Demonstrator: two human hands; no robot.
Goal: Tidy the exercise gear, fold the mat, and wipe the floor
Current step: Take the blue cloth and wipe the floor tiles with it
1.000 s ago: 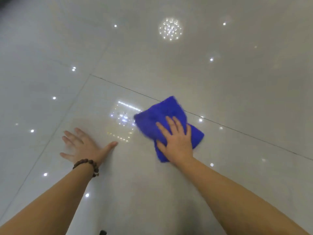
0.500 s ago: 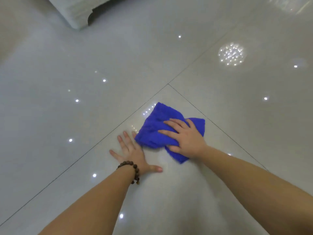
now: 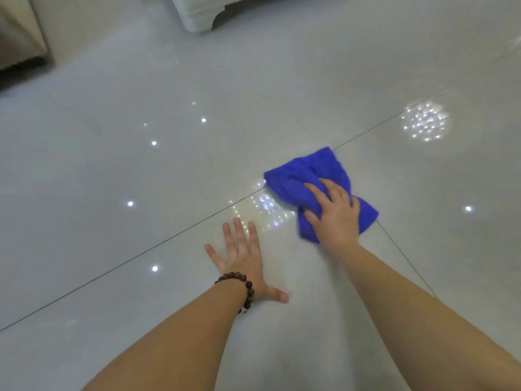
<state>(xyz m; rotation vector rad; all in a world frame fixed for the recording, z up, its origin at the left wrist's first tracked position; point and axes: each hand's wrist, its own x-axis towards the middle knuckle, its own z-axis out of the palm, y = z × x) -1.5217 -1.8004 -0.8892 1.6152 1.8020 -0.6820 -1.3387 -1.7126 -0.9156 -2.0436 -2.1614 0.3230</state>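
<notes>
A crumpled blue cloth lies on the glossy pale tiled floor, right of centre, over a tile joint. My right hand sits on its near half, with the fabric bunched between thumb and fingers. My left hand lies flat on the floor, fingers spread, a little to the left of and nearer than the cloth, not touching it. It wears a dark bead bracelet at the wrist.
A white furniture foot stands on the floor at the top centre. A beige furniture corner shows at the top left. Dark tile joints cross the floor, and ceiling lights reflect in it.
My right hand has swept the cloth from beside my left hand out to the right, and the fabric is now bunched. The view has shifted, bringing furniture in at the top.
</notes>
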